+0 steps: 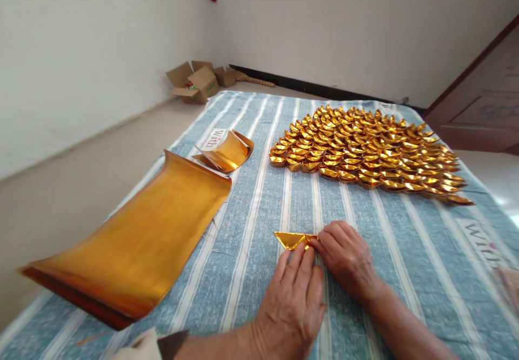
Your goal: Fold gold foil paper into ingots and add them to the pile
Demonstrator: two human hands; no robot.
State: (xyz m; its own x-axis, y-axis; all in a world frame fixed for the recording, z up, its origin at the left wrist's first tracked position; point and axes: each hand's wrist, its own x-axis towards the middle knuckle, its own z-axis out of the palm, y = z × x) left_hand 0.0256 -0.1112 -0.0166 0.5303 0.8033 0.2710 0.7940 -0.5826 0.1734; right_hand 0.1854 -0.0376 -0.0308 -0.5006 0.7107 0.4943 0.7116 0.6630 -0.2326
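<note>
A small piece of gold foil paper [290, 239], folded into a long pointed shape, lies on the striped cloth in front of me. My left hand [292, 300] rests over its near edge, fingers stretched out flat and pressing it down. At the paper's right end, my right hand [344, 257] is closed, with thumb and fingertips gripping the corner. The fingers cover part of the folds there. Beyond both hands stand many gold foil ingots [365, 149], packed in close rows.
A large curled stack of gold foil sheets [138, 235] lies at left, beside a smaller curled stack [231, 152]. The blue-and-white striped cloth [243, 208] covers the surface. Open cardboard boxes [198, 84] sit on the floor by the wall. A reddish door [482, 95] is at right.
</note>
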